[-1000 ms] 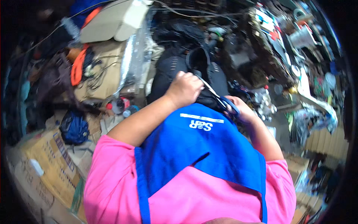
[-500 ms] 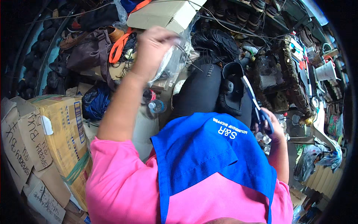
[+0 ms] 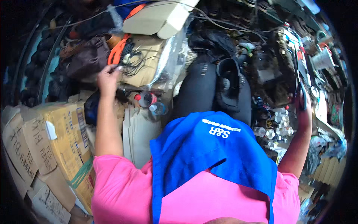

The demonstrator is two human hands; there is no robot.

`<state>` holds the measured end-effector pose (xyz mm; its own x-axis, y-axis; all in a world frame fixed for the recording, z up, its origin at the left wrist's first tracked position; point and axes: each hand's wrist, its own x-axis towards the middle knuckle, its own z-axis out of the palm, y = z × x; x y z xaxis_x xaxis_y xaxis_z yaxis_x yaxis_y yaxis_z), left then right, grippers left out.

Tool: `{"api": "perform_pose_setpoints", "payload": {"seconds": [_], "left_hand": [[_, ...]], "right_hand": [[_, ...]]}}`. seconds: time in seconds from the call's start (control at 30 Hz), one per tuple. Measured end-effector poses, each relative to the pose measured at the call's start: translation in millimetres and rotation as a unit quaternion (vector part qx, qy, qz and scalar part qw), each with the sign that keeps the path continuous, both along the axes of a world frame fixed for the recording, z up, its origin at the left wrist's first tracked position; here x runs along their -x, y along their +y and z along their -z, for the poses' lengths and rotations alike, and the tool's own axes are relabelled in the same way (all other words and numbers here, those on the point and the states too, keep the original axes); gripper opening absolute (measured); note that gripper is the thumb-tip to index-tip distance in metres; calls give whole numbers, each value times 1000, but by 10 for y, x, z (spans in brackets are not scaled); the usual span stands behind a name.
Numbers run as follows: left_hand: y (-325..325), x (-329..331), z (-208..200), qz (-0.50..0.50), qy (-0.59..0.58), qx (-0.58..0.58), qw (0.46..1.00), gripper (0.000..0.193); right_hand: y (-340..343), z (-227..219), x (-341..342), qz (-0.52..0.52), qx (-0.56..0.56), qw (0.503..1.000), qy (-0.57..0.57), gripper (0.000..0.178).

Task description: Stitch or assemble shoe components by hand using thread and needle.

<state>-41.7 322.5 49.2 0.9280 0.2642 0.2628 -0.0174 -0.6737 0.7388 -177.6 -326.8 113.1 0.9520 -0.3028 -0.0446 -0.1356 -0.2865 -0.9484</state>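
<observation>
A dark shoe (image 3: 228, 84) rests on my lap, its opening facing up, between my black-clad thighs. My left hand (image 3: 109, 78) is out to the left, its fingers pinched together beside an orange strap (image 3: 115, 52) and a tangle of black cords (image 3: 134, 64). What it pinches, if anything, is too small to make out. Away to the right, my right hand (image 3: 305, 106) grips a pair of scissors (image 3: 302, 95) by the dark handles. The blades point away from me and are blurred.
A flattened cardboard piece (image 3: 154, 18) and a brown bag (image 3: 87, 56) lie at the far left. Two plastic bottles (image 3: 158, 108) stand left of my lap. Small bottles (image 3: 264, 132) crowd the right. Cardboard boxes (image 3: 65, 138) fill the near left.
My left hand has swung left and nearer, from in front of the cardboard to beside the orange strap. My right hand has carried the scissors right, away from the shoe.
</observation>
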Motion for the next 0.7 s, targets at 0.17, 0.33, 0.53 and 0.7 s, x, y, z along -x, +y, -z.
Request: {"api": "perform_pose_setpoints", "payload": {"seconds": [0.17,0.33,0.53,0.7], "left_hand": [[-215,-697,-533,135,-154,-112,972,16],[-320,-1106,-1076,87,-196,-59,975,27],[-126,-509,-347,75,-92,-163,979,22],[-27,-34,29,94,-1,-269,959,26]], "right_hand": [[-435,-375,-221,70,24,997,-9,52],[-809,-510,-468,130,383,912,71,49],[-1033,-385,-599,155,493,850,102,46],[-1079,-362,-744,163,551,801,171,39]]}}
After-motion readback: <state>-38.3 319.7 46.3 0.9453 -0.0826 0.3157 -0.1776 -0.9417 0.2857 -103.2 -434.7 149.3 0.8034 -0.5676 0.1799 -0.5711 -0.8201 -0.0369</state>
